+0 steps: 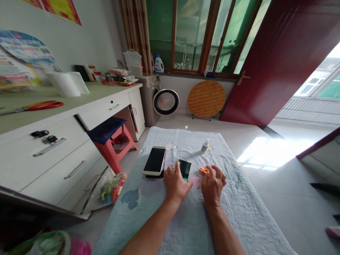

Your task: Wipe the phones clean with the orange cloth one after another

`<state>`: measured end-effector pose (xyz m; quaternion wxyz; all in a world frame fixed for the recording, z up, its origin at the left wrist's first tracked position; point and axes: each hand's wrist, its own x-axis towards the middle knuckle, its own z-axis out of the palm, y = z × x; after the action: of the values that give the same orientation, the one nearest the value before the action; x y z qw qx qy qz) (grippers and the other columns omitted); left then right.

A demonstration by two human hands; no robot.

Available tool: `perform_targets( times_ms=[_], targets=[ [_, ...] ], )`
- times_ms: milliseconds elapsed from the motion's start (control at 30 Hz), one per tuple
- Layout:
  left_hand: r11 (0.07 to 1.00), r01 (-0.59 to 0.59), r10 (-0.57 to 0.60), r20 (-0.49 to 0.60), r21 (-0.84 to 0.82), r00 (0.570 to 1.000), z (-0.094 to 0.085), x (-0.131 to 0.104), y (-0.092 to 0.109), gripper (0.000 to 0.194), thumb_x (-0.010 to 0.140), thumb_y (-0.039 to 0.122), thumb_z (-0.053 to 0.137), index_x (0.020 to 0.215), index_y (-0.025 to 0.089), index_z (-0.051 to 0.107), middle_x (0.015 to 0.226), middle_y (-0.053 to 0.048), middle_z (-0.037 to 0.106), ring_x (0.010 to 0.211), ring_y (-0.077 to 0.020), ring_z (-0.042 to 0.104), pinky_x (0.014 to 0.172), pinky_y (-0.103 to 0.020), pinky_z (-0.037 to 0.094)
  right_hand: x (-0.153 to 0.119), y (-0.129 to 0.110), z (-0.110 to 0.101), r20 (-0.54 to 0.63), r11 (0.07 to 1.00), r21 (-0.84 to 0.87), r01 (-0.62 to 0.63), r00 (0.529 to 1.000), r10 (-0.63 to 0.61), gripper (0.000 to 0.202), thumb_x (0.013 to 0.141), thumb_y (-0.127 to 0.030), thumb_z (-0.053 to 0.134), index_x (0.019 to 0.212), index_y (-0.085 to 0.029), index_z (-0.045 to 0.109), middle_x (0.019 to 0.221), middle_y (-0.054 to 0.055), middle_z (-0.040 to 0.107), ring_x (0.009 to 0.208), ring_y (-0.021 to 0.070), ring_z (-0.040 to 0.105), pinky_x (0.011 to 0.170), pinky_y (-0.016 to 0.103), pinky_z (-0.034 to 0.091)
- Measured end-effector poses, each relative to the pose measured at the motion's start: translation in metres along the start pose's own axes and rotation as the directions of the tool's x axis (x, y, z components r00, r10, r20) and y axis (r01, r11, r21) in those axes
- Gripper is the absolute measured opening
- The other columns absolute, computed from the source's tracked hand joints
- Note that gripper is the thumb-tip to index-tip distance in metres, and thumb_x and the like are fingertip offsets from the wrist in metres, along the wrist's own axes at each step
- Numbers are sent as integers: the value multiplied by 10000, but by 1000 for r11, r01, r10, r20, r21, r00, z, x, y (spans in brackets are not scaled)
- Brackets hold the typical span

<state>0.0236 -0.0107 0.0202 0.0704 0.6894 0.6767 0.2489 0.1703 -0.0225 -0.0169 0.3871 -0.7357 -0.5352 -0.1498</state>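
On the cloth-covered table, my left hand (175, 184) grips a small phone (185, 169) by its sides, with the thumb at its lower right corner. My right hand (213, 184) has its fingers curled down beside an orange cloth (204, 171); its fingertips touch or pinch the cloth's right edge. A larger phone (154, 161) with a dark screen lies to the left, stacked on something dark that is mostly hidden. Behind the orange cloth stands a small spray bottle (204, 146) with a clear top.
The light blue cloth (196, 230) covers the table. To the left are a desk (92, 97) with drawers and a red stool (117, 145). A washing machine (148, 95) with its door open and a round wooden board (206, 99) stand beyond the table.
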Motion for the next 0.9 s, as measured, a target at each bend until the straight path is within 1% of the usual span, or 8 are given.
perform_targets(
  times_ms=[167, 267, 333, 467, 600, 733, 800, 900],
  targets=[
    [999, 1, -2, 28, 45, 1000, 9, -1, 0, 763, 665, 404, 742, 1316, 118, 466, 1157, -155, 520, 1050, -316, 508, 890, -408, 402, 2, 7, -1, 160, 987, -119, -105, 979, 124, 325, 828, -205, 478, 1098, -176, 656, 1133, 119, 585, 1029, 271, 480, 854, 377, 326],
    [998, -34, 29, 108, 45, 994, 13, -4, -2, 874, 636, 497, 781, 1341, 108, 441, 1200, -166, 510, 1077, -326, 511, 913, -418, 395, 1, 8, -1, 282, 986, -134, -101, 950, 136, 347, 824, -175, 480, 1127, -205, 645, 1078, 87, 606, 961, 241, 498, 800, 336, 326],
    [997, -72, 66, 159, 35, 985, 14, -5, -5, 941, 613, 556, 786, 1364, 121, 422, 1210, -157, 516, 1078, -330, 512, 908, -424, 398, 0, 7, -1, 321, 985, -142, -98, 937, 140, 378, 826, -168, 484, 1176, -205, 621, 1095, 88, 605, 965, 239, 503, 789, 328, 326],
    [989, -149, 147, 194, -3, 970, 14, -2, -16, 882, 632, 554, 778, 1355, 171, 447, 1207, -126, 530, 1064, -307, 523, 902, -409, 400, 2, 5, -1, 335, 984, -153, -89, 932, 137, 389, 851, -194, 496, 1226, -203, 600, 1142, 102, 596, 989, 248, 504, 787, 331, 328],
    [976, -205, 216, 178, -78, 960, 13, 0, -25, 805, 659, 555, 765, 1318, 178, 496, 1201, -106, 533, 1085, -288, 526, 924, -395, 400, 4, 8, 3, 371, 994, -80, -80, 923, 104, 252, 880, -219, 478, 1005, -223, 697, 975, 78, 616, 882, 219, 516, 764, 316, 343],
    [950, -280, 305, 204, -141, 930, 11, 0, -28, 727, 693, 570, 736, 1283, 193, 541, 1127, -80, 579, 1057, -272, 540, 935, -399, 403, 6, 13, 6, 334, 985, 111, -134, 938, 90, 284, 886, -229, 431, 920, -186, 710, 864, 74, 596, 825, 203, 535, 777, 305, 393],
    [944, -295, 322, 214, -147, 922, 11, 1, -29, 730, 691, 576, 733, 1282, 189, 551, 1188, -97, 577, 1094, -292, 520, 962, -421, 394, 10, 11, 6, 313, 969, 194, -151, 946, 85, 293, 884, -240, 427, 925, -179, 710, 860, 69, 594, 821, 198, 546, 781, 299, 410],
    [938, -306, 338, 222, -165, 915, 12, 2, -30, 768, 697, 602, 716, 1314, 181, 536, 1375, -128, 497, 1213, -338, 444, 1032, -460, 344, 17, -1, 6, 313, 960, 259, -108, 950, 22, 287, 883, -225, 431, 936, -194, 711, 874, 56, 591, 834, 185, 549, 798, 289, 415]
  ],
)
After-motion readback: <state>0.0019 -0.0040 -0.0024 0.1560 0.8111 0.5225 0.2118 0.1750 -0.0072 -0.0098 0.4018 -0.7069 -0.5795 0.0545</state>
